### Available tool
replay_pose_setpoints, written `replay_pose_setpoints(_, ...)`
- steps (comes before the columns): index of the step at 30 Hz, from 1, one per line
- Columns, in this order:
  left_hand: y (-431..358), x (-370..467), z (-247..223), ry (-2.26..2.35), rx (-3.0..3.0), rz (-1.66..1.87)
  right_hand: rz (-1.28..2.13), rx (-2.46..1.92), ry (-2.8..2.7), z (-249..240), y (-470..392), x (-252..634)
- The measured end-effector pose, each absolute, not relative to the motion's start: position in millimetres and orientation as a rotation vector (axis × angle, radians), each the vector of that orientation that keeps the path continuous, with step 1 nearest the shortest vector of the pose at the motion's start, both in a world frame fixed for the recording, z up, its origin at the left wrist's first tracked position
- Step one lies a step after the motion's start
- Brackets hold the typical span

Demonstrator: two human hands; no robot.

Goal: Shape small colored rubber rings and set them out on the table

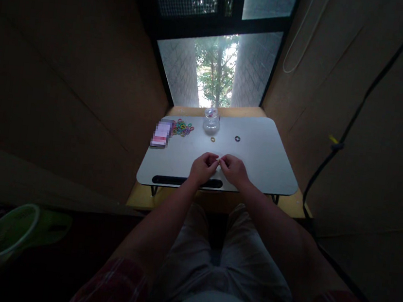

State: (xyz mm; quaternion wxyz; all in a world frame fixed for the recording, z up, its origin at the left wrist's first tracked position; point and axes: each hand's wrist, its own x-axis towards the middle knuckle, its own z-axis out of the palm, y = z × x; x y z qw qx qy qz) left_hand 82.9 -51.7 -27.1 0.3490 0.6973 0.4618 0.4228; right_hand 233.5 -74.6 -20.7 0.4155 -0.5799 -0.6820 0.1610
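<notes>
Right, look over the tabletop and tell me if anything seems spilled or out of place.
Nothing looks plainly spilled. Slightly odd: one yellowish ring and one dark ring lie alone, apart from the colourful rings clustered left of the clear jar, perhaps deliberately.

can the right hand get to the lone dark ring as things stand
Probably yes: the lone dark ring lies just beyond the right hand on the white table, with nothing seen between them, though that hand looks busy close against the left hand.
</notes>
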Motion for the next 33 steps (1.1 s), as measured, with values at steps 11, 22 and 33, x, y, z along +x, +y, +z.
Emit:
replay_pose_setpoints(11, -56.1, 82.2, -16.7, 1.08, 1.769, 1.102, 0.538, -1.325, -1.822, -21.9, -70.8, 241.6)
replay_pose_setpoints(22, -55.5, 81.6, -19.6, 1.211, 1.842, 1.03, 0.464, -1.451, -1.767, -19.7, -74.7, 236.7)
replay_pose_setpoints(33, -56.7, 83.2, -16.6, 1.347, 1.947, 1.014, 0.476, -1.384, -1.689, -22.9, -75.1, 237.5)
